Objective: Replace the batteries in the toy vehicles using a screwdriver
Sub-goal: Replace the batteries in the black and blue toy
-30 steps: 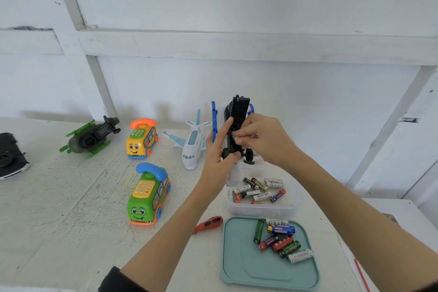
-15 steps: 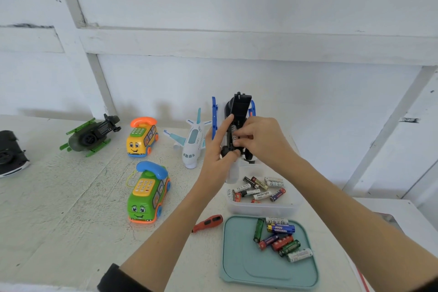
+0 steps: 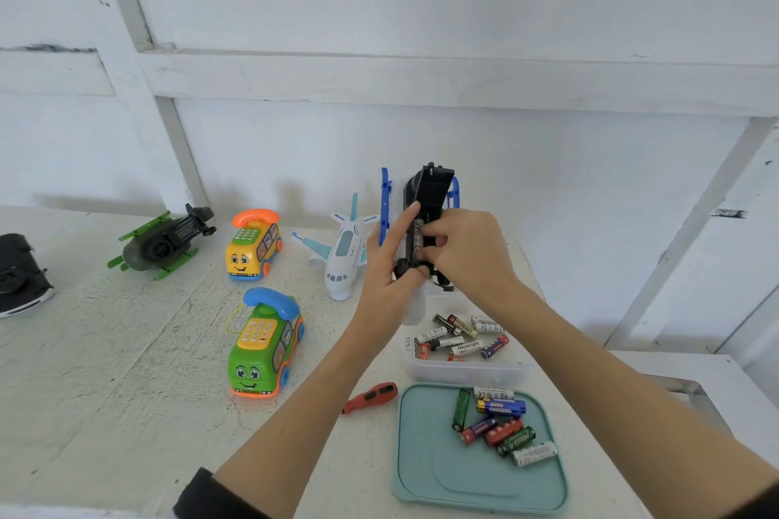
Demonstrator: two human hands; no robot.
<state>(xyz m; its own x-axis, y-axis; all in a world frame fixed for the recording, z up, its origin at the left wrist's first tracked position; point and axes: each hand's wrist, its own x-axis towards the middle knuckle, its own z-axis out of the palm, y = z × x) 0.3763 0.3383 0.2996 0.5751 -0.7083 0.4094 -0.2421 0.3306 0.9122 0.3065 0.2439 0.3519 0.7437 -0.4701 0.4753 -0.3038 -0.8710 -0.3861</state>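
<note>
I hold a black toy vehicle with blue skids (image 3: 430,192) upright above the table, its underside facing me. My left hand (image 3: 390,265) grips its left side, thumb across the lower end. My right hand (image 3: 461,251) has its fingertips curled into the open battery compartment, pinching a battery (image 3: 418,238) seated there. A red-handled screwdriver (image 3: 371,396) lies on the table below my left forearm. A clear tub (image 3: 463,371) holds several batteries, and a teal tray (image 3: 438,472) in front of it holds several more.
On the white table stand a white toy plane (image 3: 343,255), a yellow phone bus (image 3: 253,246), a green phone bus (image 3: 263,348) and a green toy helicopter (image 3: 162,244). A black object (image 3: 19,274) sits at the left edge. A white wall is close behind.
Both hands and the black toy have lifted slightly and stayed together. My right fingertips have shifted within the battery compartment.
</note>
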